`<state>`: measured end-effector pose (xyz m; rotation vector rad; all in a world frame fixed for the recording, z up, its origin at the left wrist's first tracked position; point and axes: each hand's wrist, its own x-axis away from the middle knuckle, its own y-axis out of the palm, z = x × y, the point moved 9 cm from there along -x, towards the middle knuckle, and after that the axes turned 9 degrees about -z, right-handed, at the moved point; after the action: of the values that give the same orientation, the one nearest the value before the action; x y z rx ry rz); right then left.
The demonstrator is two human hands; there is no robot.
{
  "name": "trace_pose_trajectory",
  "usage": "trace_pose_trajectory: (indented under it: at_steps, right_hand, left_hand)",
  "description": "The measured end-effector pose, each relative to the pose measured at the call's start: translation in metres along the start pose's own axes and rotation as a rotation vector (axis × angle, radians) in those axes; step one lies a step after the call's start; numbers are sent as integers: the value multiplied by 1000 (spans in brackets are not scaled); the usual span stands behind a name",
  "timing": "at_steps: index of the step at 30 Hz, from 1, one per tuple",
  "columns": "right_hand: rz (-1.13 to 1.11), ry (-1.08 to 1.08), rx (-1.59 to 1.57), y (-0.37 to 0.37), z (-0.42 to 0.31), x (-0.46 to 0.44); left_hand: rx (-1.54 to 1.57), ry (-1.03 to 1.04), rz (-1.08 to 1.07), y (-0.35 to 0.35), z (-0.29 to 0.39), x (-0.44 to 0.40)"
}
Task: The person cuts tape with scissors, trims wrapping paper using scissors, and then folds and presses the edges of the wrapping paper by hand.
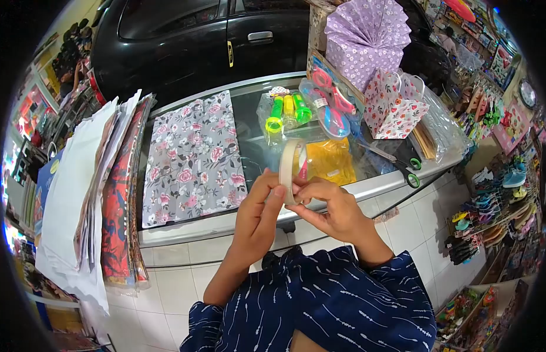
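Above the front edge of a glass counter, a roll of clear tape (288,167) is held upright between both hands. My left hand (262,202) grips its near left side, with the thumb pressed on the rim. My right hand (329,205) is closed at the lower right of the roll, its fingertips against the tape; whether they pinch a tape end cannot be seen. Left of the roll, a sheet of grey floral wrapping paper (194,158) lies flat on the glass. Behind the roll lies a yellow packet (332,161).
Scissors with green-and-black handles (409,170) lie at right by the counter's metal edge. Bagged green and yellow toys (287,111), packaged scissors (332,97), a floral gift bag (393,105) and a purple gift box (367,47) stand behind. Stacked paper sheets (79,199) overhang at left.
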<state>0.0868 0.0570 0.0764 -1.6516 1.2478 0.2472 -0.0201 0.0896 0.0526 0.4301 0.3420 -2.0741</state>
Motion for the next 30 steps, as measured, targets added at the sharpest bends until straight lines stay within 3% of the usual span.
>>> trace_pose_trajectory:
  at_steps: [2, 5, 6, 10, 16, 25, 30]
  right_hand:
    - [-33, 101, -85, -1, 11, 0]
    - [121, 3, 103, -37, -6, -9]
    - [24, -6, 196, -39, -11, -21]
    - [-164, -39, -56, -8, 10, -32]
    - [-145, 10, -265, -2, 23, -26]
    - [-92, -71, 240, -7, -7, -22]
    - [-102, -83, 344, -7, -20, -21]
  left_hand:
    - [-94, 23, 10, -4, 5, -1]
    - [-190, 47, -34, -7, 8, -2]
    - [-213, 50, -61, -7, 8, -1]
    - [-82, -9, -227, 5, 2, 4]
    - [97, -92, -219, 11, 2, 4]
    - [110, -196, -213, 2, -11, 6]
    - [64, -173, -273, 7, -10, 10]
